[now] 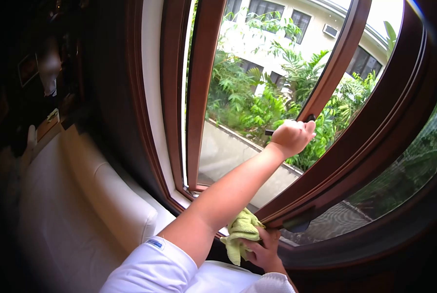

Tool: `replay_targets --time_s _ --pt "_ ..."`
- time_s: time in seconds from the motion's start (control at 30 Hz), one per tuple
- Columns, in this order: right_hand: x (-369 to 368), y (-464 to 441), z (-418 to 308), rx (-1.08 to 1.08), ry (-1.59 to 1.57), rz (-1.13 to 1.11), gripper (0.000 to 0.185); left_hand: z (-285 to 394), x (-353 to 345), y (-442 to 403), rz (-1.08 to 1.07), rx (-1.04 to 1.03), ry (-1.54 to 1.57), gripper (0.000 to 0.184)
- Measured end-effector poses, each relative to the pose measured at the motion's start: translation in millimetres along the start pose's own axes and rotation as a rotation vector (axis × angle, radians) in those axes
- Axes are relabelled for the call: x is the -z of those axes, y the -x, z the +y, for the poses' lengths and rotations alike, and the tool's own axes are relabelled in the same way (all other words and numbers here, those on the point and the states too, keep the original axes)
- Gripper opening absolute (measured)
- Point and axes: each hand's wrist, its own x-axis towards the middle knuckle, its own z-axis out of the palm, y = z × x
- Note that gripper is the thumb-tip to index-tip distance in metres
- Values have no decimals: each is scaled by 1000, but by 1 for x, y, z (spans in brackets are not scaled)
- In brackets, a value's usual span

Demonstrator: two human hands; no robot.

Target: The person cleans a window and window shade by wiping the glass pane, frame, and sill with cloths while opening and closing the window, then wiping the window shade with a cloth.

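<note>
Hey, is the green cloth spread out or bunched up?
Bunched up: the cloth is gathered in crumpled folds in the right hand.

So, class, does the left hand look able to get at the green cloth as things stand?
Probably not straight away: the left hand appears closed on the dark window handle, and the right hand holds the green cloth. Letting go of the handle should free the left hand.
</note>
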Motion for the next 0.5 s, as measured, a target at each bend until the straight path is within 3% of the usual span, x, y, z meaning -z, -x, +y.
replay_targets --time_s 0.5 --pt "-1 -6 -2 27 -10 55 33 1 1 0 -16 -1 12 28"
